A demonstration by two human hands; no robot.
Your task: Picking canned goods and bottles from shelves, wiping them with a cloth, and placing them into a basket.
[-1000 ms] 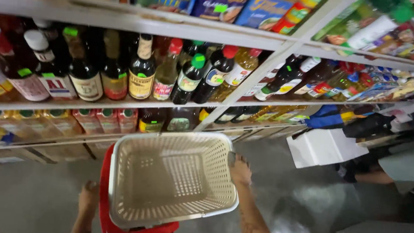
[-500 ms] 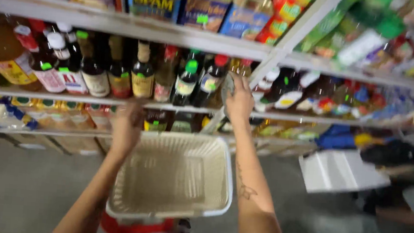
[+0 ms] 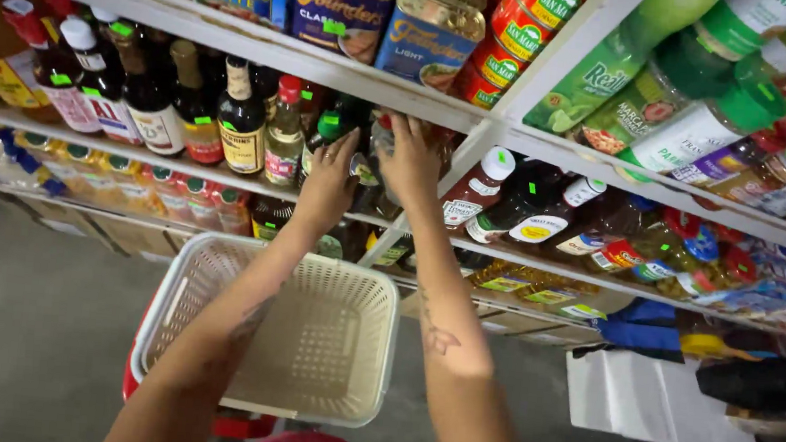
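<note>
Both of my arms reach up to the middle shelf of dark sauce bottles. My right hand [image 3: 410, 161] is wrapped around the neck of a dark red-capped bottle [image 3: 366, 167] under the shelf board. My left hand [image 3: 328, 179] rests just left of it, with its fingers against a green-capped bottle [image 3: 324, 134]. I cannot see whether the left hand grips that bottle. Below my forearms stands a beige plastic mesh basket [image 3: 219, 263] with nothing in it, set on a red frame [image 3: 233, 425].
White shelf boards [image 3: 266, 44] run across the view with a slanted upright [image 3: 476, 143] right of my hands. Tins fill the top shelf, green bottles [image 3: 614, 74] the upper right, and sauce bottles [image 3: 555, 207] the right. A white box [image 3: 643, 399] sits on the grey floor [image 3: 15, 311].
Both hands have gone from the basket up to the bottle shelf and drawn together. The right hand has closed on a bottle neck. The view has moved closer to the shelf.
</note>
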